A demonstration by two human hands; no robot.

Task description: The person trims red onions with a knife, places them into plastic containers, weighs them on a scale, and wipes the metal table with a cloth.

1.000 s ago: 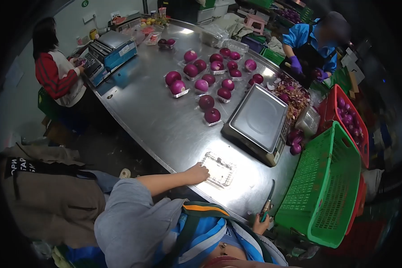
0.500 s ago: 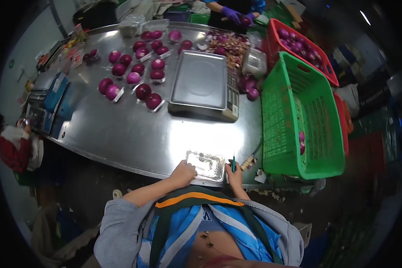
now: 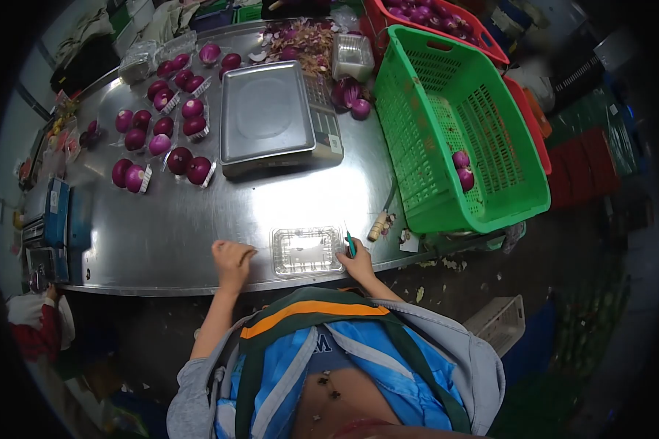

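Observation:
A clear plastic tray (image 3: pixel 307 252) lies near the front edge of the steel table. My right hand (image 3: pixel 355 262) is at its right side, closed around a slim teal-green tool (image 3: pixel 351 245) that points upward; its exact kind is too small to make out. To the left of the tray, apart from it, my left hand (image 3: pixel 233 262) hovers over the table with its fingers curled. Whatever may be between those fingers is hidden.
A scale (image 3: pixel 267 113) stands behind the tray. Packed red onions (image 3: pixel 197 170) fill the back left. A wooden-handled knife (image 3: pixel 378 225) lies beside a green crate (image 3: pixel 417 139) with a few onions inside. Onion peelings (image 3: pixel 300 47) are heaped at the back, near a red crate (image 3: pixel 483 36).
My left hand has let go of the tray and moved left. My right hand keeps the teal-green tool beside the tray. The whole view has shifted right.

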